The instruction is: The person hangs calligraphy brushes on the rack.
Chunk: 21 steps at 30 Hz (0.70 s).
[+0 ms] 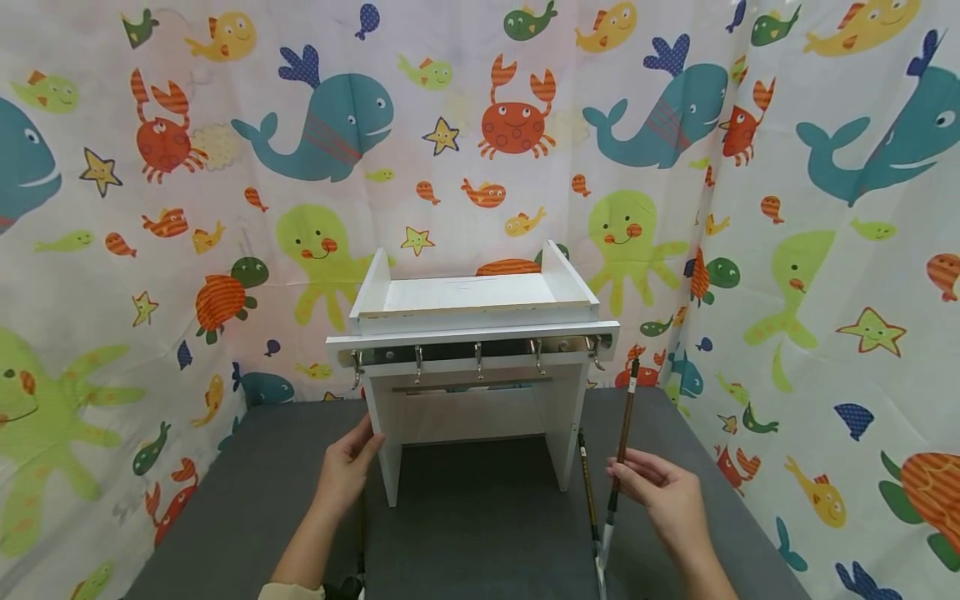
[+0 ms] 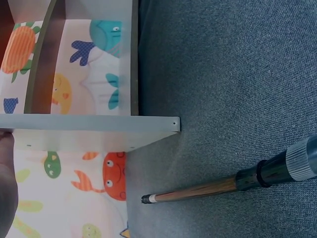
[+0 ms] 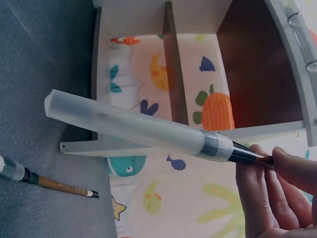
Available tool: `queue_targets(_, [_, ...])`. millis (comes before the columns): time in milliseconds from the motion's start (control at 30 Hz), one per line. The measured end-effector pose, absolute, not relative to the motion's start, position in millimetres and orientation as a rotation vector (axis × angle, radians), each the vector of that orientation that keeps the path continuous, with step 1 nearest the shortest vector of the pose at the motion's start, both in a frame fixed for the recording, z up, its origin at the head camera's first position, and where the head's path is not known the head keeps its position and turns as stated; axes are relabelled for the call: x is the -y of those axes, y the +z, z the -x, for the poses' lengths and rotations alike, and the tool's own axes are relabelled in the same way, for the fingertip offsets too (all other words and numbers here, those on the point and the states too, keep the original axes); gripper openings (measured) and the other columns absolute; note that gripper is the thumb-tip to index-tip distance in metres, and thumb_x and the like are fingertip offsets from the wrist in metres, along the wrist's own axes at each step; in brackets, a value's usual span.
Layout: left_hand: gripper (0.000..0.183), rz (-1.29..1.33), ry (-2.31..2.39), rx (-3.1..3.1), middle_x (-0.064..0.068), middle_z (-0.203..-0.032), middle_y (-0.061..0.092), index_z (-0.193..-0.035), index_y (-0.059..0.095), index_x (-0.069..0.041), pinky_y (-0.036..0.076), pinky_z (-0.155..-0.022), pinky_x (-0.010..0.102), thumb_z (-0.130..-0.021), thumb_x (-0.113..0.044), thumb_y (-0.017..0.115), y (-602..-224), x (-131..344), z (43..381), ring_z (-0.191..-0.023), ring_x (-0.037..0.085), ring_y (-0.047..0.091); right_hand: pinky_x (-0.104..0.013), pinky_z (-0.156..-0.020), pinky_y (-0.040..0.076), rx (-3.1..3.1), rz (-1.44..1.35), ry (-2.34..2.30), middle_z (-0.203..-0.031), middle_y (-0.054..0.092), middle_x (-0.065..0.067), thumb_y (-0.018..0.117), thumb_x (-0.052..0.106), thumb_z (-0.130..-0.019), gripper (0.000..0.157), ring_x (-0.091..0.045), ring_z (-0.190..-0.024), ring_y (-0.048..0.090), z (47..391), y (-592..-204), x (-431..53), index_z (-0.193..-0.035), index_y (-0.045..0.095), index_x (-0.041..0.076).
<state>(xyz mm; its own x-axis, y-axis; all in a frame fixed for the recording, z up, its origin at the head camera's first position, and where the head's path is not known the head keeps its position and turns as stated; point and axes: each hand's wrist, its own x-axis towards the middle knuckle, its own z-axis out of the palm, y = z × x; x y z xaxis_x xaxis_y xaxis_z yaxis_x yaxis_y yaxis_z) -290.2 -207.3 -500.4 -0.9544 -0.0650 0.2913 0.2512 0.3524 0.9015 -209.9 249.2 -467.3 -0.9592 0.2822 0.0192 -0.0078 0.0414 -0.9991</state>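
A white wooden shelf [image 1: 480, 321] with a row of metal hooks [image 1: 478, 361] along its front stands on the grey surface. My left hand [image 1: 348, 462] holds the front edge of its left side panel [image 1: 385, 450], thumb in front; the other fingers are partly hidden. To the right of the shelf, my right hand [image 1: 663, 500] pinches a calligraphy brush [image 1: 625, 417] by its dark lower handle, thumb against fingers. The brush stands nearly upright, its long translucent cap [image 3: 129, 129] pointing down. In the right wrist view the cap passes in front of the shelf's side panel.
A second capped brush [image 1: 588, 483] lies beside the shelf's right leg. Another brush [image 2: 198, 193] lies left of the shelf, below my left hand. A white curtain [image 1: 450, 192] printed with sea animals closes off the back and sides.
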Motion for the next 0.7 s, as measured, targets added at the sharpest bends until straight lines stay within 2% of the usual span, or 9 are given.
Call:
queue_targets(300, [0.057,0.166,-1.627,2.352,0.012,-0.144,0.058,-0.150,0.050,-0.016,0.049,-0.105,0.051,-0.099,-0.040,0.062,-500.4,206.6,291.2,-0.133,0.030,0.056,-0.031,-0.076,0.062,2.062,0.126,1.969,-0.104,0.078,-0.009,0.078,0.016,-0.089,0.040,-0.017,-0.089,0.077,194.9,-450.8,-237.1,-0.123,0.068,-0.004])
queue_targets(700, [0.059,0.158,-1.667,2.332,0.011,-0.146,0.056,-0.150,0.049,-0.016,0.048,-0.106,0.049,-0.099,-0.041,0.063,-500.7,205.7,290.3,-0.135,0.029,0.054,-0.034,-0.077,0.062,2.130,-0.137,2.002,-0.103,0.078,-0.012,0.077,0.010,-0.090,0.033,-0.025,-0.091,0.077,176.0,-437.6,-215.4,-0.119,0.070,-0.004])
